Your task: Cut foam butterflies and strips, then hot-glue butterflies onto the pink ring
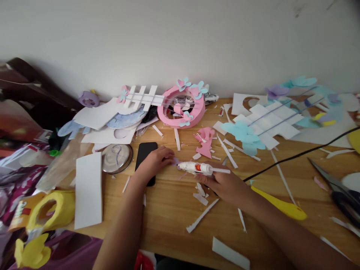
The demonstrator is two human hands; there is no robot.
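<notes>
My right hand [218,180] is wrapped round a white hot glue gun [194,167], with a glue stick poking out of its back end. The gun's nozzle points left at a small purple paper piece [175,161]. That piece is pinched in the fingertips of my left hand [159,159], close to or touching the nozzle; which of the two I cannot tell. Under my left wrist lies a black phone [146,152], partly covered. A cut pink paper scrap [205,141] rests just beyond the gun.
Behind stands a pink paper ring [161,112] with paper flowers. White strips with teal flowers [244,135] lie to the right, near a black cable [281,163], a yellow-handled tool [278,202] and scissors [334,183]. A round tin [116,159] and white card [88,191] lie left.
</notes>
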